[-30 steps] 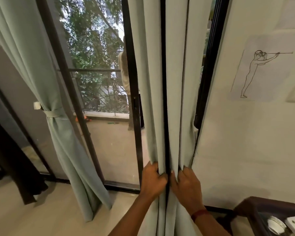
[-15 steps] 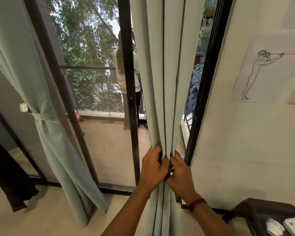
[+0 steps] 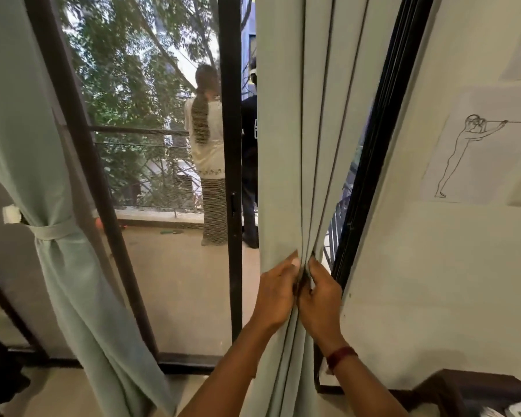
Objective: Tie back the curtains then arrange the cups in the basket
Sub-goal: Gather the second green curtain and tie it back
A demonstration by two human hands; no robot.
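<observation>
The pale green right curtain [image 3: 286, 139] hangs in tight folds by the black door frame. My left hand [image 3: 275, 291] grips its folds from the left and my right hand [image 3: 321, 296] grips them from the right, the two bunching the cloth together at about waist height. The left curtain [image 3: 57, 266] hangs gathered, with a matching tie-back band [image 3: 53, 231] around it that runs to a white wall hook [image 3: 11, 214]. No cups or basket are plainly in view.
Two people stand on the balcony [image 3: 178, 281] behind the glass door, near its black middle post [image 3: 233, 176]. A dark wooden table [image 3: 469, 389] with white items sits at the lower right. A drawing [image 3: 475, 149] is on the white wall.
Both hands have gathered the right curtain into a narrower bundle and shifted it right toward the frame, uncovering more of the glass. The view has turned slightly left.
</observation>
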